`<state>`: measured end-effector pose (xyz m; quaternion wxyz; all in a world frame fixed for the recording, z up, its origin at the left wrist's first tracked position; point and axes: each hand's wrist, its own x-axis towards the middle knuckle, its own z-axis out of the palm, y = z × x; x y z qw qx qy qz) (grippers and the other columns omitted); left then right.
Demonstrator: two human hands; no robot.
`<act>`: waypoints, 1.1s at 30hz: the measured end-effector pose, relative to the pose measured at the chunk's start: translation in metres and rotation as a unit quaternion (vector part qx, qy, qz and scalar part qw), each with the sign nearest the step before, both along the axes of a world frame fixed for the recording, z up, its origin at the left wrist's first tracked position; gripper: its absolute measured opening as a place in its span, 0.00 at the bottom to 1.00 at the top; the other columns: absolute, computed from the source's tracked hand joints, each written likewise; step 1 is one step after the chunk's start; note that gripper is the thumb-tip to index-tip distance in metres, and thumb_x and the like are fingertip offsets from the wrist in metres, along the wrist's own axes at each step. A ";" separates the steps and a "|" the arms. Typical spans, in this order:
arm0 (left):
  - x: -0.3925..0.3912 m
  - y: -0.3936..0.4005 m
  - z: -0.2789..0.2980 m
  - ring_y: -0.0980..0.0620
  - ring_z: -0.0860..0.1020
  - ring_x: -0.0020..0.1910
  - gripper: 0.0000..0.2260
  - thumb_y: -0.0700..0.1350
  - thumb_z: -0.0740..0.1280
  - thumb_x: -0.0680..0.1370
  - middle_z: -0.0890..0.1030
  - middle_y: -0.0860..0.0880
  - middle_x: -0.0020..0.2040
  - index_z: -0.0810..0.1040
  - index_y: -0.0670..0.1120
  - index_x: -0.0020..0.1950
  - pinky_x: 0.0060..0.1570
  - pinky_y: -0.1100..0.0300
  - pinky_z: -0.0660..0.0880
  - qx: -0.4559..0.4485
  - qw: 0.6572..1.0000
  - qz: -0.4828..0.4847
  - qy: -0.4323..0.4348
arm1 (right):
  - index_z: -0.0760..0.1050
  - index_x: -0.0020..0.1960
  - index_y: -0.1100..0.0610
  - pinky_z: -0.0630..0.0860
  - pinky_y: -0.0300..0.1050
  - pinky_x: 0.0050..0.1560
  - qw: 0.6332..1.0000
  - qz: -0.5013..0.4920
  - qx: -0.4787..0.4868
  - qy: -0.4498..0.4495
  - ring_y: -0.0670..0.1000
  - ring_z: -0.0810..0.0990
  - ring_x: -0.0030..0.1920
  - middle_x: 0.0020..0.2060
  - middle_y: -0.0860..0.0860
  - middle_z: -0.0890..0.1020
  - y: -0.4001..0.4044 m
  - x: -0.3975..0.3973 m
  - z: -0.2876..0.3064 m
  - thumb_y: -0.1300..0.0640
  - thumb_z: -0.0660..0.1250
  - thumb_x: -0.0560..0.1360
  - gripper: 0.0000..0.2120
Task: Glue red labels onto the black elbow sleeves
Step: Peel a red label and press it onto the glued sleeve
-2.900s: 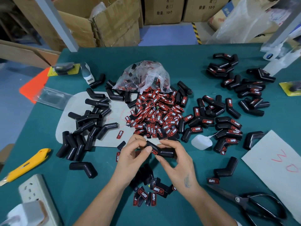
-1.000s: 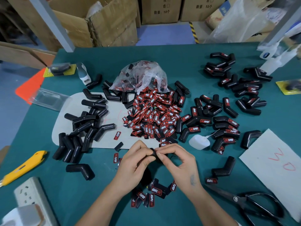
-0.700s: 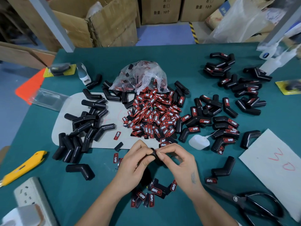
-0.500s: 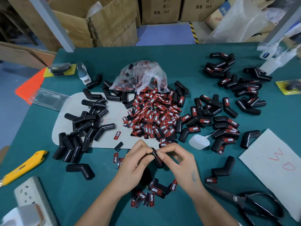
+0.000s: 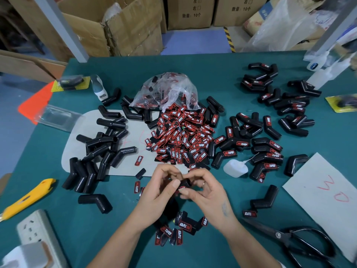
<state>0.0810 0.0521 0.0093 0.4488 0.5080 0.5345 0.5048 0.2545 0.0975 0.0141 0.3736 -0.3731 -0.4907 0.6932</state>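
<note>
Left hand (image 5: 158,192) & right hand (image 5: 207,192) are both pinching one black elbow sleeve (image 5: 184,184) w/ a red label (image 5: 182,188), just above the tabletop (image 5: 212,74), near the label pile (image 5: 181,138).

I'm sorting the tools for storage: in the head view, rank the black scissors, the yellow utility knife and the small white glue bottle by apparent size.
1. black scissors
2. yellow utility knife
3. white glue bottle

The scissors lie nearest the camera and run out of frame, and the knife is also cut off, so their order is unsure.
</note>
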 end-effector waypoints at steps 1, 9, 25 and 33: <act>0.001 0.000 0.000 0.49 0.79 0.59 0.09 0.51 0.67 0.82 0.80 0.53 0.56 0.76 0.57 0.62 0.62 0.58 0.74 -0.006 1.000 -0.004 -0.004 | 0.82 0.53 0.47 0.84 0.56 0.51 1.000 -0.017 0.000 -0.002 0.56 0.84 0.53 0.50 0.55 0.84 -0.001 0.000 -0.001 0.52 0.80 0.71 0.13; -0.002 0.005 0.006 0.51 0.82 0.54 0.10 0.46 0.69 0.81 0.82 0.51 0.55 0.86 0.55 0.59 0.53 0.61 0.78 0.016 0.998 0.047 -0.034 | 0.81 0.59 0.47 0.82 0.46 0.55 0.999 0.007 0.003 0.032 0.56 0.87 0.52 0.51 0.56 0.87 0.001 0.003 0.007 0.54 0.76 0.75 0.13; 0.001 0.002 0.004 0.52 0.83 0.44 0.14 0.48 0.71 0.80 0.81 0.49 0.61 0.81 0.51 0.66 0.41 0.60 0.80 -0.019 0.991 0.089 -0.099 | 0.81 0.62 0.42 0.82 0.42 0.56 0.995 -0.029 0.098 -0.014 0.55 0.89 0.51 0.50 0.50 0.87 -0.006 0.001 -0.003 0.45 0.75 0.78 0.13; 0.017 0.002 0.004 0.51 0.80 0.48 0.28 0.50 0.76 0.77 0.84 0.46 0.53 0.72 0.58 0.76 0.49 0.60 0.78 -0.077 0.960 0.085 -0.257 | 0.78 0.65 0.40 0.81 0.40 0.56 0.966 -0.073 0.239 -0.066 0.49 0.88 0.52 0.54 0.43 0.86 -0.008 0.000 -0.016 0.49 0.73 0.81 0.14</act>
